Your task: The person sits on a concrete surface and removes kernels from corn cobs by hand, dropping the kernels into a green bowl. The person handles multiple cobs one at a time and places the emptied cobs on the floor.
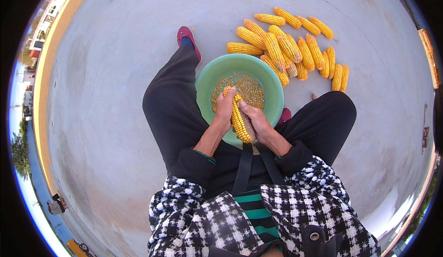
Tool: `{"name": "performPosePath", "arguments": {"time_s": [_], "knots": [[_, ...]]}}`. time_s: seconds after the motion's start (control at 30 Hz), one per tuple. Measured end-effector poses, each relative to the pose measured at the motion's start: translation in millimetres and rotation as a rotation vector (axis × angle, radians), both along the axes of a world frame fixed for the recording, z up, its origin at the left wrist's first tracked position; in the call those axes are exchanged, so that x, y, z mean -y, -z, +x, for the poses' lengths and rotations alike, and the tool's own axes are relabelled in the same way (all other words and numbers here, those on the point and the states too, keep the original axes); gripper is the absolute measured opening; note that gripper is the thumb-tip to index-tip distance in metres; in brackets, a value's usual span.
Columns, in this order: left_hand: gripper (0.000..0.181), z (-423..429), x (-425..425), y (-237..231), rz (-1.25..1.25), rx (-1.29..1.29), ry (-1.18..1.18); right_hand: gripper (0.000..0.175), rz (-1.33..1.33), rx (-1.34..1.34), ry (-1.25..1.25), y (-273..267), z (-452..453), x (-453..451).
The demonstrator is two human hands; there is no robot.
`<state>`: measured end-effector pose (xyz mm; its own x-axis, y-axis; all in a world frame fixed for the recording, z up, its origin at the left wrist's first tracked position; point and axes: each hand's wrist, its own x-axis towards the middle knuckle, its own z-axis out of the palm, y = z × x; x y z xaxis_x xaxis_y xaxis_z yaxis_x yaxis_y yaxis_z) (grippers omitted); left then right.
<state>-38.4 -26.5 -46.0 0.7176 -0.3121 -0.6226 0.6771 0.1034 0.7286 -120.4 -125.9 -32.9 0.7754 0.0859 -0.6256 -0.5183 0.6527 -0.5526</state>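
Note:
My left hand (225, 106) grips the upper end of a corn cob (238, 122), its thumb near the tip. Around the lower part of the same cob my right hand (256, 122) is closed, thumb on its side. Yellow kernels cover the cob's left side, while a strip on the right is bare and pale. Both hands are over a green plastic basin (273, 80) that stands between my legs. Loose corn kernels (249, 87) cover part of the basin's bottom; the hands hide some of them.
Beyond the basin to the right, a pile of unshelled corn cobs (277, 49) lies on the concrete floor (121, 66). A small brown piece (314, 96) rests near my right knee. My foot in a red shoe (187, 37) is left of the basin.

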Motion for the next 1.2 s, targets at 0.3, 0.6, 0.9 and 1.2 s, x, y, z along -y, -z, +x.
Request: {"name": "performPosePath", "arguments": {"time_s": [0.3, 0.6, 0.9, 1.2], "knots": [[0.034, -7, 6, -4, 0.017, 0.218, 0.097, 0.044, 0.027, 0.07, 0.127, 0, 3, 0], [0.034, 0, -1, 2, 0.233, 0.215, 0.314, 0.043, -0.584, 0.325, 0.115, 24, 3, 0], [0.038, 5, -2, -13, 0.147, 0.771, 0.157, 0.071, -1.362, 0.497, 0.054, 19, 6, 18], [0.035, 10, -5, -30, -0.252, 0.303, 0.252, 0.069, -0.455, 0.43, 0.08, -13, 7, 20]]}}
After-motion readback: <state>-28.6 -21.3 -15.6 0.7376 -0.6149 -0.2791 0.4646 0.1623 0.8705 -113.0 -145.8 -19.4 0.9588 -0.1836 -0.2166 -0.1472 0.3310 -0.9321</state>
